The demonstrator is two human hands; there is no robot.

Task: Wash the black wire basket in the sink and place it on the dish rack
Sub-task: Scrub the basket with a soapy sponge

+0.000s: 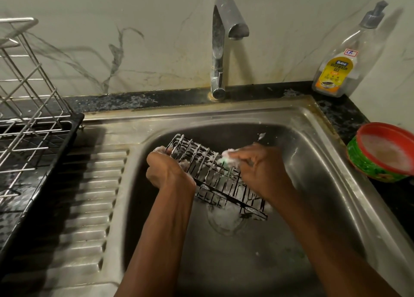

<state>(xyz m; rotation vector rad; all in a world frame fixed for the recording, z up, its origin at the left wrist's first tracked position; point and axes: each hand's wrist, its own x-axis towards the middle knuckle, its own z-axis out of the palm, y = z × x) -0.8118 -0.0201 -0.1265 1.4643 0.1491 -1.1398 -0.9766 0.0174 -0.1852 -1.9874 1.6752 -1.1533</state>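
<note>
The black wire basket, streaked with white foam, is held tilted over the steel sink. My left hand grips its left end, fingers curled round the wires. My right hand presses a soapy green scrubber against the basket's upper side, fingers curled round it. The dish rack, silver wire on a black tray, stands at the left on the counter.
The tap rises behind the sink, with no water running. A dishwash gel bottle stands at the back right. A red-rimmed green bowl of soapy water sits right of the sink. The ribbed drainboard lies between sink and rack.
</note>
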